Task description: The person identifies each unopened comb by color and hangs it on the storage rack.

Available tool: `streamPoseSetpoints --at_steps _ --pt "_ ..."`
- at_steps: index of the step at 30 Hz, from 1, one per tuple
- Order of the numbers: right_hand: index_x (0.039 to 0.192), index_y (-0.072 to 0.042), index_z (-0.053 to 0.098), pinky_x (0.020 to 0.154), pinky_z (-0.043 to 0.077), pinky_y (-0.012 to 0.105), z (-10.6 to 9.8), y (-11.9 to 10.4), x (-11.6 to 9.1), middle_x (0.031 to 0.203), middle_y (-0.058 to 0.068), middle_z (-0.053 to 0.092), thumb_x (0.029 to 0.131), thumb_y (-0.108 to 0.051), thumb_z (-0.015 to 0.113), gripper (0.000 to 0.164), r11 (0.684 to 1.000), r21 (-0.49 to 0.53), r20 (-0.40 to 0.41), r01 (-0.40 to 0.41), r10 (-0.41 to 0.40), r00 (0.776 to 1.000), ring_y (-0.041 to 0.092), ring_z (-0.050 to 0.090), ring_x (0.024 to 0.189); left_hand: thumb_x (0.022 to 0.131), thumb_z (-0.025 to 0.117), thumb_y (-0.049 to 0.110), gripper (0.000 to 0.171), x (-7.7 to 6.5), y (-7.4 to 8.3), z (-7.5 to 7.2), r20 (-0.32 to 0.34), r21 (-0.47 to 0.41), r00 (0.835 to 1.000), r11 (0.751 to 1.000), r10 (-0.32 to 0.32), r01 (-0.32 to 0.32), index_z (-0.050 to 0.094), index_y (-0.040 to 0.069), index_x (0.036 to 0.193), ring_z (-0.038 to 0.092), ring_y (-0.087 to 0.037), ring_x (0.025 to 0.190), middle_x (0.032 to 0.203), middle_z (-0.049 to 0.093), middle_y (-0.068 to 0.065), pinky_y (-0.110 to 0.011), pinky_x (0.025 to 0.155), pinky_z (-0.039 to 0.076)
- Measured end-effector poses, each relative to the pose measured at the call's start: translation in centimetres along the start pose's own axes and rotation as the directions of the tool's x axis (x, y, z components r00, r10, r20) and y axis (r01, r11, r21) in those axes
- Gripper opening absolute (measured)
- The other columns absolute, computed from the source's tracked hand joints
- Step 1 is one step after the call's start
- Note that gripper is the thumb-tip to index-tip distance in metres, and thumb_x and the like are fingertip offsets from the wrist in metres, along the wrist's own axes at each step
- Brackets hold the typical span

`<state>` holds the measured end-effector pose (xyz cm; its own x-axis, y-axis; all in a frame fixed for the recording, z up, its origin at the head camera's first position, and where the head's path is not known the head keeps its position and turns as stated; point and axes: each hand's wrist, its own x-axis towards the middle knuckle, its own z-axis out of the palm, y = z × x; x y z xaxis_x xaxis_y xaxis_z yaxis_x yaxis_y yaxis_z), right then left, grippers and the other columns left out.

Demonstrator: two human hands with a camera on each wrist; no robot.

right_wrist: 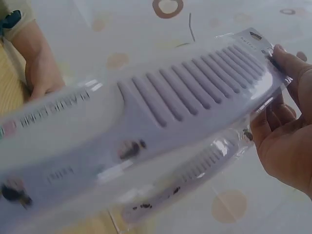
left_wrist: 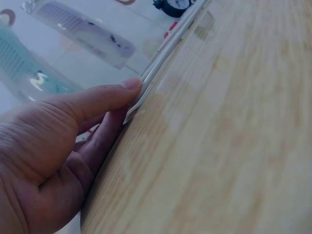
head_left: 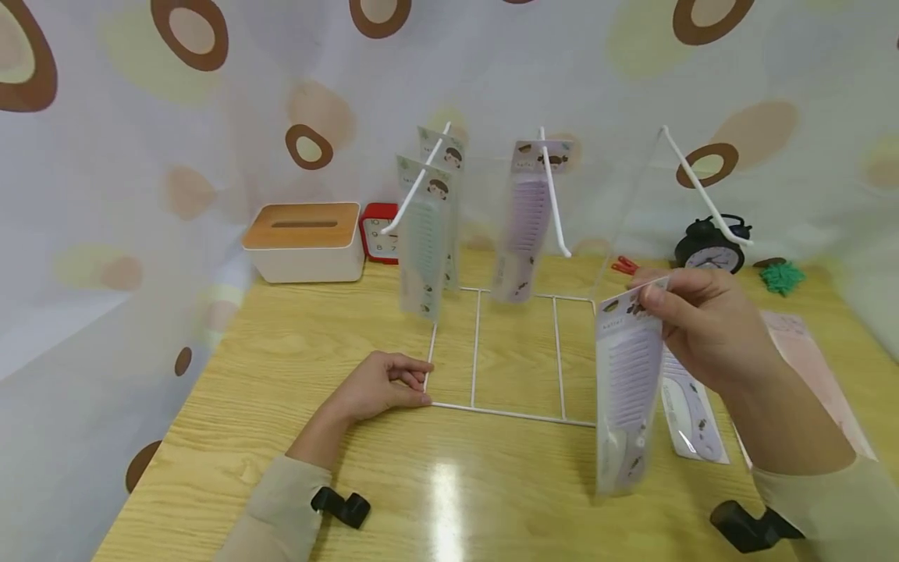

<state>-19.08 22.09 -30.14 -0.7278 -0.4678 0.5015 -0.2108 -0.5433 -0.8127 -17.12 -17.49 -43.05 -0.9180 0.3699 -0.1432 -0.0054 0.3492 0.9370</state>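
My right hand (head_left: 719, 332) pinches the top corner of a packaged purple comb (head_left: 628, 394), which hangs upright in front of the display rack's right side. In the right wrist view this comb (right_wrist: 195, 92) fills the middle, its wide teeth showing through clear plastic. With thumb and fingers, my left hand (head_left: 382, 384) pinches the front left corner of the white wire rack (head_left: 516, 414) on the table. Two green packaged combs (head_left: 421, 250) hang from the left hook; another purple comb (head_left: 523, 226) hangs from the middle hook. The right hook (head_left: 702, 187) slants above my right hand.
A packaged comb (head_left: 691, 410) lies on the table beneath my right wrist, beside a pink sheet (head_left: 818, 375). Along the back stand a tissue box (head_left: 309, 261), a red clock (head_left: 379, 238) and a black alarm clock (head_left: 709, 250). A green bow-like piece (head_left: 782, 277) lies farther right.
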Motion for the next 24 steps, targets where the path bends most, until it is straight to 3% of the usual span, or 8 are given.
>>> streamPoseSetpoints --at_steps 3,6,10,15,24 --pt "0.111 0.010 0.071 0.077 0.056 0.024 1.5 -0.2 0.9 0.111 0.013 0.073 0.098 0.017 0.044 0.031 0.999 0.006 0.079 0.034 -0.034 0.996 0.018 0.067 0.098 0.081 0.084 0.010 0.048 0.1 0.0 0.3 0.018 -0.011 1.000 1.000 0.004 -0.004 0.068 0.000 0.125 0.066 -0.013 0.085 0.097 0.072 -0.013 -0.022 0.078 0.053" --pt "0.113 0.011 0.070 0.076 0.055 0.025 3.0 -0.5 2.1 0.110 0.013 0.072 0.097 0.019 0.043 0.032 0.998 -0.022 0.108 0.051 -0.049 0.993 0.016 0.065 0.094 0.080 0.084 0.010 0.048 0.2 -0.1 0.4 0.008 -0.010 1.000 1.000 0.003 -0.003 0.068 0.000 0.125 0.066 -0.014 0.085 0.097 0.072 -0.014 -0.022 0.078 0.053" --pt "0.108 0.009 0.072 0.076 0.056 0.026 4.8 -0.9 3.4 0.105 0.011 0.074 0.094 0.020 0.048 0.030 0.994 -0.089 0.058 0.071 -0.066 0.996 0.016 0.066 0.090 0.080 0.084 0.012 0.049 0.2 -0.2 0.2 -0.002 0.005 1.000 1.000 -0.002 0.002 0.068 0.001 0.125 0.067 -0.014 0.086 0.098 0.073 -0.012 -0.022 0.078 0.053" --pt "0.096 0.002 0.076 0.074 0.055 0.025 6.6 -1.3 4.5 0.096 0.007 0.075 0.092 0.015 0.057 0.024 0.963 -0.256 -0.061 0.079 -0.098 0.993 0.015 0.065 0.084 0.080 0.084 0.013 0.049 0.3 -0.3 0.2 -0.002 0.001 1.000 1.000 0.001 -0.001 0.068 0.001 0.125 0.067 -0.015 0.086 0.097 0.072 -0.012 -0.022 0.078 0.053" --pt "0.094 -0.006 0.078 0.072 0.056 0.023 6.8 -1.1 5.3 0.092 0.001 0.073 0.093 0.010 0.060 0.025 0.936 -0.350 -0.126 0.027 -0.075 0.989 0.012 0.063 0.081 0.080 0.085 0.014 0.048 0.0 -0.2 0.3 -0.013 0.013 1.000 1.000 -0.014 0.014 0.069 0.003 0.124 0.067 -0.014 0.086 0.094 0.073 -0.008 -0.023 0.079 0.053"
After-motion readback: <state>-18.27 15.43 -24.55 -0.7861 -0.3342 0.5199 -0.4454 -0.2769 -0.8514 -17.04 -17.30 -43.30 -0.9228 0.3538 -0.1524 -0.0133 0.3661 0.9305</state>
